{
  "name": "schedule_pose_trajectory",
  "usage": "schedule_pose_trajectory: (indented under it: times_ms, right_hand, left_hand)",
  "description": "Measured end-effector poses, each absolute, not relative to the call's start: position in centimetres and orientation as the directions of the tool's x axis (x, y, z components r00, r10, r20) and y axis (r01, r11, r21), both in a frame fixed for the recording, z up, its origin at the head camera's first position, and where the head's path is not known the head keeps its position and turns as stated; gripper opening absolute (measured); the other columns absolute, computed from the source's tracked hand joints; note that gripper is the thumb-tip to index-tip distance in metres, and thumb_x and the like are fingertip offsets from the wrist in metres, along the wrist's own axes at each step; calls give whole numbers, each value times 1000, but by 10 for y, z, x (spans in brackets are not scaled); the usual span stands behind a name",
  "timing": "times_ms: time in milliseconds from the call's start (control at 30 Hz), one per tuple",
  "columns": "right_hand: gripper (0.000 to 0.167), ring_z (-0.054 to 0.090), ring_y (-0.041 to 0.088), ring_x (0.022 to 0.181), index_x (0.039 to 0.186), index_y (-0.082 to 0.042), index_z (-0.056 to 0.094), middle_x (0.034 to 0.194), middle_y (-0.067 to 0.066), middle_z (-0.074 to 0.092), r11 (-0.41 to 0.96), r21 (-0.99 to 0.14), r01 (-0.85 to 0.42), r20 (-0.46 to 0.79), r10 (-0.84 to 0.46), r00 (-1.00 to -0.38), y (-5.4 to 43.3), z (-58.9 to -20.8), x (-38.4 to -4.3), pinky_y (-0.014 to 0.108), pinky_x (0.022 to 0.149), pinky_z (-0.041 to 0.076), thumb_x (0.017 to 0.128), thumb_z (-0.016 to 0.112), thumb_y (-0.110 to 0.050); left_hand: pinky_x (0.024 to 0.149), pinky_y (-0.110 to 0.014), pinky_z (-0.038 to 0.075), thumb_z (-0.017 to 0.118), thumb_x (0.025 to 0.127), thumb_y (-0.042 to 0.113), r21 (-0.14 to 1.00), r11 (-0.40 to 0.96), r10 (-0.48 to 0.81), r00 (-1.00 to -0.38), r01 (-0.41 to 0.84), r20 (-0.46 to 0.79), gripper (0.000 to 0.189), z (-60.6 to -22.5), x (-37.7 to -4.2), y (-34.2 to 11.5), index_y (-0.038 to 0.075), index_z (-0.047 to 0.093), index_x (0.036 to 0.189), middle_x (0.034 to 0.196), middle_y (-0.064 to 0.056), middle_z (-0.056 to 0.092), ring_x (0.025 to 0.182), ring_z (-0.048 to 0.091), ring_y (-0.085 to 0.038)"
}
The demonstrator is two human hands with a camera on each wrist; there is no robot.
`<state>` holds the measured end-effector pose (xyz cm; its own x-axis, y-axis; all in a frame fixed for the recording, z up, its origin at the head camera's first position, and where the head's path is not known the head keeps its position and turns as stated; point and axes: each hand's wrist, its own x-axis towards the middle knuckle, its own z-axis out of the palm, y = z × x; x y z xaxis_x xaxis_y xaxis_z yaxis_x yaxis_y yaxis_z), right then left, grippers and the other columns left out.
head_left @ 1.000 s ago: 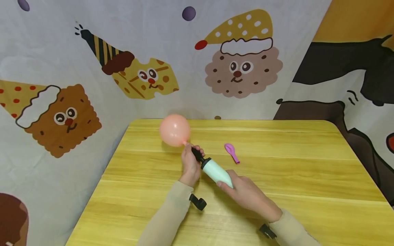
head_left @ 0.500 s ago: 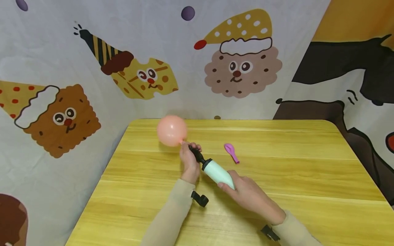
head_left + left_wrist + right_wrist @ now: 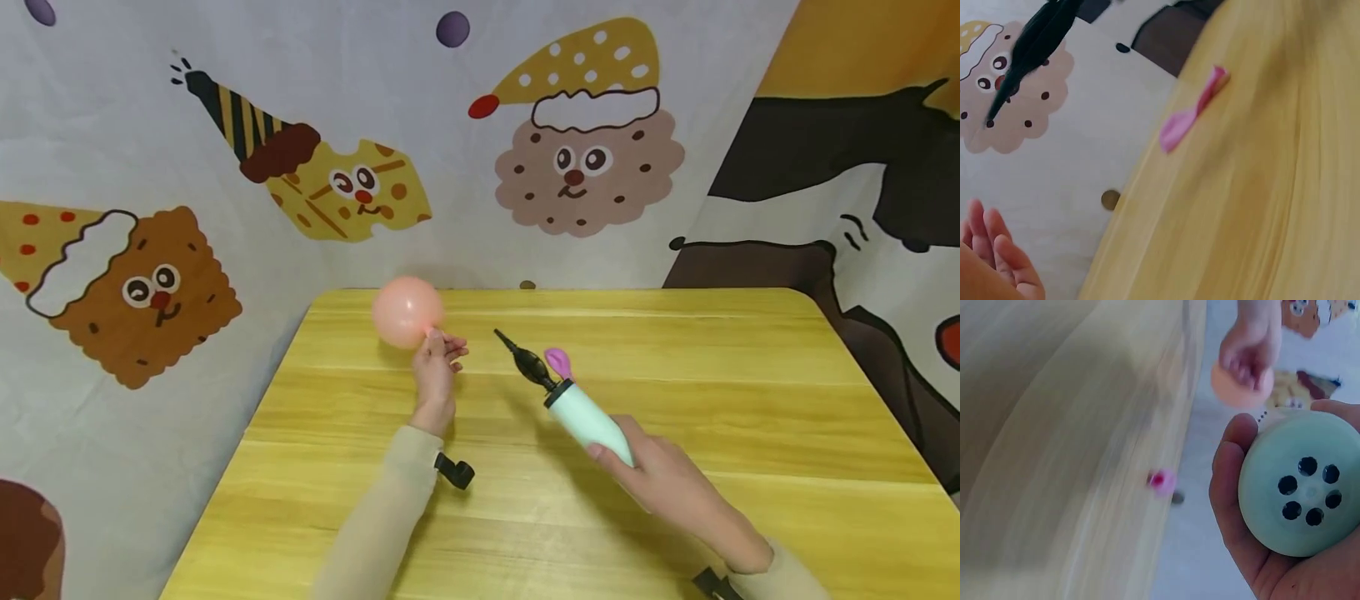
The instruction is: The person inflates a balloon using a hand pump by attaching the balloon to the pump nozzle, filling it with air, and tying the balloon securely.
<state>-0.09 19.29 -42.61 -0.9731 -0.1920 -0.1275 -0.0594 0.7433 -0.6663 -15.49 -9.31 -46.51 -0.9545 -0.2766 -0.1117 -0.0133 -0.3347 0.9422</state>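
My left hand (image 3: 437, 367) pinches the neck of an inflated peach balloon (image 3: 407, 312) between thumb and finger, its other fingers spread loosely. In my right hand (image 3: 667, 475) is a mint-green balloon pump (image 3: 588, 421), gripped round the body. The pump's black nozzle (image 3: 531, 365) points up and left, apart from the balloon. From the right wrist view, the pump's round end (image 3: 1310, 487) shows several dark holes. A flat magenta balloon (image 3: 558, 362) lies on the table, partly hidden behind the pump in the head view; the left wrist view shows this uninflated balloon (image 3: 1191, 112) whole.
The wooden table (image 3: 750, 375) reaches back to a white cloth backdrop (image 3: 465, 208) printed with cartoon biscuits and cheese. Black camera mounts (image 3: 455, 472) sit on both wrists.
The pump nozzle has come out of the peach balloon's neck. My right hand has drawn the pump to the right, and my left hand has moved left with the balloon.
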Motion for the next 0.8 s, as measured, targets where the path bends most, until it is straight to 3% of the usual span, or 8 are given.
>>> schedule_pose_trajectory:
  times_ms: [233, 500, 667, 800]
  right_hand:
    - [84, 62, 24, 76, 153, 8, 32, 110, 28, 67, 805, -588, 78, -156, -17, -988, 253, -427, -2, 36, 54, 48, 104, 51, -58]
    - [84, 55, 23, 65, 139, 14, 39, 84, 10, 60, 857, -491, 158, -198, 67, -978, 315, -434, -7, 36, 51, 42, 105, 43, -63]
    - [78, 52, 26, 64, 119, 11, 43, 78, 9, 53, 878, -434, 202, -229, 110, -967, 344, -442, -10, 36, 51, 38, 105, 39, -65]
    - [81, 52, 27, 65, 120, 17, 40, 79, 13, 53, 882, -416, 222, -226, 137, -965, 363, -452, -13, 36, 51, 38, 105, 39, -63]
  left_hand:
    - [63, -26, 47, 46, 113, 28, 982, -183, -180, -981, -37, -71, 34, -460, -158, -111, 7, 61, 91, 77, 2, 64, 70, 62, -11]
    - [63, -34, 45, 43, 113, 32, 1000, -1, -100, -995, -3, -3, 38, -458, -154, -127, 4, 56, 90, 69, 1, 52, 65, 57, -13]
    - [61, -31, 45, 45, 113, 29, 999, 54, -75, -997, 0, 4, 37, -458, -154, -133, 2, 58, 90, 68, 0, 51, 64, 57, -14]
    - [62, -30, 46, 44, 113, 30, 998, 66, -49, -999, -12, -9, 39, -460, -155, -136, -3, 57, 96, 69, -1, 52, 65, 57, -15]
